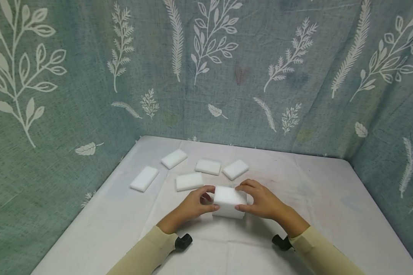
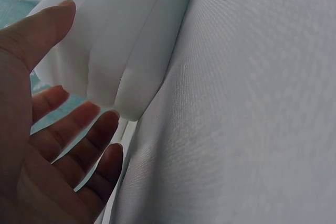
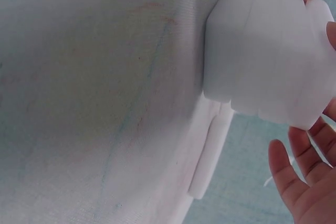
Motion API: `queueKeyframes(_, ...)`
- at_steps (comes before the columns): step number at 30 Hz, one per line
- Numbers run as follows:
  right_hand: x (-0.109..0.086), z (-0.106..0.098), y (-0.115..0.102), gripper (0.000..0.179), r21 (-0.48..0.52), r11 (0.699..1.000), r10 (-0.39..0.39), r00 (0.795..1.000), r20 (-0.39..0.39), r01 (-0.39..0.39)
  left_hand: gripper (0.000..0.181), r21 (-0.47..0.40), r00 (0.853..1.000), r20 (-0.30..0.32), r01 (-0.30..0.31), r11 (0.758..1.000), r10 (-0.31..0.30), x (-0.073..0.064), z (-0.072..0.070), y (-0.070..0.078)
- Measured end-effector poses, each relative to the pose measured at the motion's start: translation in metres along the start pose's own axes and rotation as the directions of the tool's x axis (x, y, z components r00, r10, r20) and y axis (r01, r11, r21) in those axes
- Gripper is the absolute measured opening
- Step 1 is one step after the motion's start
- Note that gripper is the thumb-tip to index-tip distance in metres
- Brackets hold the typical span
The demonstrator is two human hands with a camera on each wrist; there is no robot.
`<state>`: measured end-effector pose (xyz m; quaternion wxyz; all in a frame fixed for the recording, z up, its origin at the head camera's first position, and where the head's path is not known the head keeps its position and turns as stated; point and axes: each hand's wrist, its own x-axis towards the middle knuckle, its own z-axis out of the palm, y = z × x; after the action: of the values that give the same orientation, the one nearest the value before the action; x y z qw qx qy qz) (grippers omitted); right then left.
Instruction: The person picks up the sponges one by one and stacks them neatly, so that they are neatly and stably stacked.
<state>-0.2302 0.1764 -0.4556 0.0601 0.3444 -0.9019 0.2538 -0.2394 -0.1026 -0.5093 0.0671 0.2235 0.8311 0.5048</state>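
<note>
A stack of several white foam sponges stands on the white cloth, in front of the person. My left hand pinches its top sponge at the left end, thumb on the near face and index finger at the back. From the other side, my right hand grips the same top sponge between thumb and fingers. In the left wrist view the stack shows its layers slightly out of line, with the lower fingers spread beside it. The right wrist view shows the stack with seams between the sponges.
Behind the stack, loose white sponges lie flat: one close by, two farther back, and others at the left. Leaf-patterned green-blue curtains enclose the white-covered table at the back and sides.
</note>
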Motion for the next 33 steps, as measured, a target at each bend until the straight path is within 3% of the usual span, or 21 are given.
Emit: queueKeyframes(33, -0.0007, 0.0012, 0.0025, 0.055, -0.025, 1.000, 0.010, 1.000, 0.002, -0.010, 0.062, 0.032, 1.000, 0.016, 0.010, 0.999, -0.011, 0.0008, -0.0009, -0.0008)
